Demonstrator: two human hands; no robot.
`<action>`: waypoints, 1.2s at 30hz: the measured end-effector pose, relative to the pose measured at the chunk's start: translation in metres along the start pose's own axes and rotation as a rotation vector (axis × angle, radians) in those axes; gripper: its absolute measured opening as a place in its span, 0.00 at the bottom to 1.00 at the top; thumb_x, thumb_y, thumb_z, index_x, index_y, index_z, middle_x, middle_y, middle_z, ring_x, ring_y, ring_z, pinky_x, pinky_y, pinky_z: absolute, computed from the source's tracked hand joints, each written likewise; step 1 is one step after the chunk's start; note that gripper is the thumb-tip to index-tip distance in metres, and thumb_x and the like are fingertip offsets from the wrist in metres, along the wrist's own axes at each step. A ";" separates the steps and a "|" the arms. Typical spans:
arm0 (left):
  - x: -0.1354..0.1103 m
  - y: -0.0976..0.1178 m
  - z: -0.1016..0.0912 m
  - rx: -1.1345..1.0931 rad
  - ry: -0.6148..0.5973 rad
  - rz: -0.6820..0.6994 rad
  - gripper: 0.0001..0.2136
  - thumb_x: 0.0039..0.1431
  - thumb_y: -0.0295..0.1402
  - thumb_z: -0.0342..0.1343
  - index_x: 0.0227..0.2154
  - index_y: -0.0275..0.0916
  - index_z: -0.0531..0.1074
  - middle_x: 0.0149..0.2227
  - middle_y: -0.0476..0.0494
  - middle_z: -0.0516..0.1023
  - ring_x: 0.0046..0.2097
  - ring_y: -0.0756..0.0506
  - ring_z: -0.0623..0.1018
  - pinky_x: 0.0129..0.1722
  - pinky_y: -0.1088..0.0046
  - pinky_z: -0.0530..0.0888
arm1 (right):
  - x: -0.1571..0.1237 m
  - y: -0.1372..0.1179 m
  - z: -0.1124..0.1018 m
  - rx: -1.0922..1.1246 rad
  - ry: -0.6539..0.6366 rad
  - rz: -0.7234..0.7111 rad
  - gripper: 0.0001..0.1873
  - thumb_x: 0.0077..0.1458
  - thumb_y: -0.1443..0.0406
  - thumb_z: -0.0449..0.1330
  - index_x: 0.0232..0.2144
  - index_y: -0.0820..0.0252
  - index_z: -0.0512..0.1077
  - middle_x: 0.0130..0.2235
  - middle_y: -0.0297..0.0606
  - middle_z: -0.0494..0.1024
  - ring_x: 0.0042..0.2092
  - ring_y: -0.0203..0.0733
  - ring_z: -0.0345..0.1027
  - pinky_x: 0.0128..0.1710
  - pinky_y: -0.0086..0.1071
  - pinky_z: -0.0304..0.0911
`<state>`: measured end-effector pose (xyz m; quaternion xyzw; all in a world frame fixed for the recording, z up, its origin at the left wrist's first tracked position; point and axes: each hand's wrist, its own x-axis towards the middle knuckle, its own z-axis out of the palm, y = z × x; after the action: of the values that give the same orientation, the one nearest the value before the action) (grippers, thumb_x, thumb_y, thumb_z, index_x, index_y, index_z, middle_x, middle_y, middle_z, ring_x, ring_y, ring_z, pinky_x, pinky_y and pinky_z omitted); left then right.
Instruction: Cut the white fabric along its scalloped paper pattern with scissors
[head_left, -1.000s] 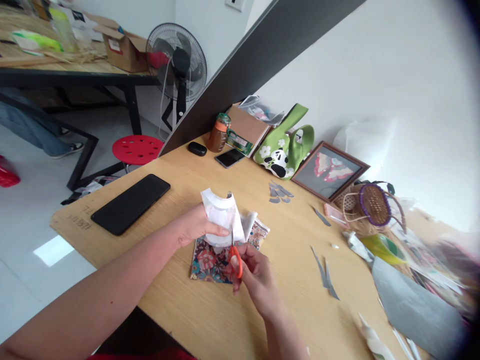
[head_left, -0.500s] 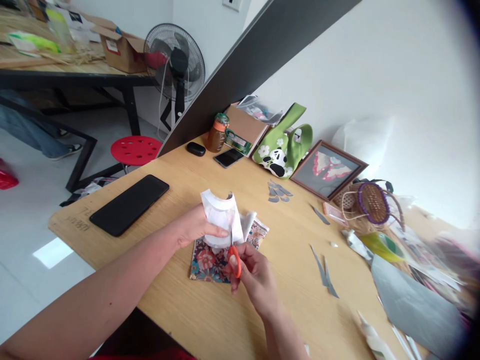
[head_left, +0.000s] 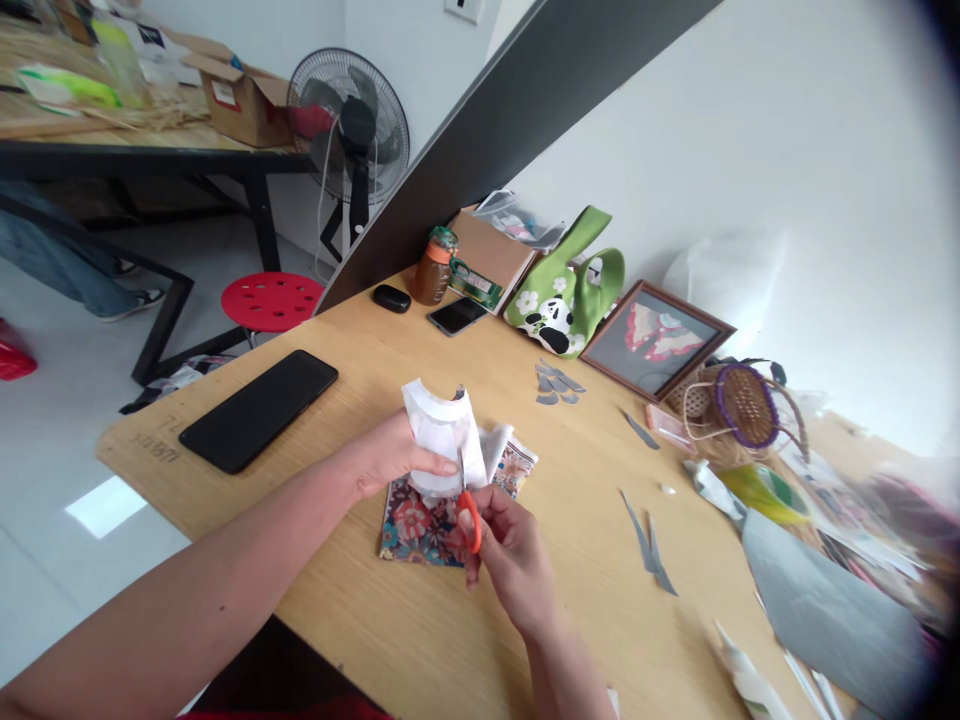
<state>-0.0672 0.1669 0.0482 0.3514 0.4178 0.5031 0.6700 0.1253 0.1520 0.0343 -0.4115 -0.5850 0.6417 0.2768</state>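
Observation:
My left hand (head_left: 405,458) grips a piece of floral fabric with a white curved backing piece (head_left: 439,435) on top, thumb pressed on the white face. In my right hand (head_left: 504,545) is a pair of orange-handled scissors (head_left: 470,520), fingers through the loops. Their blades point away from me and lie against the white material, right of my left thumb. The patterned side of the floral fabric (head_left: 420,525) hangs below, close to the tabletop. My fingers partly hide the scissors' handles.
A large black phone (head_left: 259,410) lies at the left. Grey cut scraps (head_left: 556,382) and long grey slivers (head_left: 646,545) are to the right. Behind stand a jar (head_left: 435,267), a green panda bag (head_left: 566,290) and a framed butterfly (head_left: 656,338). A glue bottle (head_left: 750,680) is near right.
Both hands, the fabric and the scissors stay in almost the same place; the scissors' handles have shifted very slightly.

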 end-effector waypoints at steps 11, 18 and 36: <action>-0.001 0.001 -0.002 -0.080 0.006 0.015 0.17 0.37 0.27 0.71 0.34 0.33 0.78 0.35 0.42 0.81 0.39 0.44 0.78 0.43 0.67 0.71 | 0.001 0.000 0.001 0.013 0.007 -0.018 0.23 0.52 0.48 0.64 0.26 0.61 0.64 0.21 0.26 0.66 0.16 0.26 0.58 0.14 0.22 0.55; 0.001 -0.001 -0.002 -0.053 0.031 0.007 0.16 0.36 0.27 0.70 0.33 0.33 0.79 0.35 0.42 0.81 0.37 0.44 0.77 0.41 0.68 0.71 | 0.000 -0.001 0.001 -0.005 0.002 -0.005 0.24 0.52 0.47 0.63 0.28 0.61 0.64 0.22 0.28 0.67 0.17 0.27 0.60 0.15 0.23 0.57; 0.000 -0.002 -0.001 -0.021 0.004 0.010 0.15 0.37 0.27 0.69 0.33 0.34 0.79 0.35 0.42 0.82 0.40 0.41 0.78 0.44 0.65 0.70 | -0.001 -0.002 0.001 0.012 0.005 -0.010 0.24 0.52 0.47 0.64 0.27 0.60 0.64 0.22 0.30 0.69 0.18 0.28 0.61 0.16 0.24 0.59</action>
<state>-0.0673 0.1660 0.0458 0.3456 0.4121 0.5113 0.6703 0.1245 0.1512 0.0359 -0.4085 -0.5826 0.6428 0.2838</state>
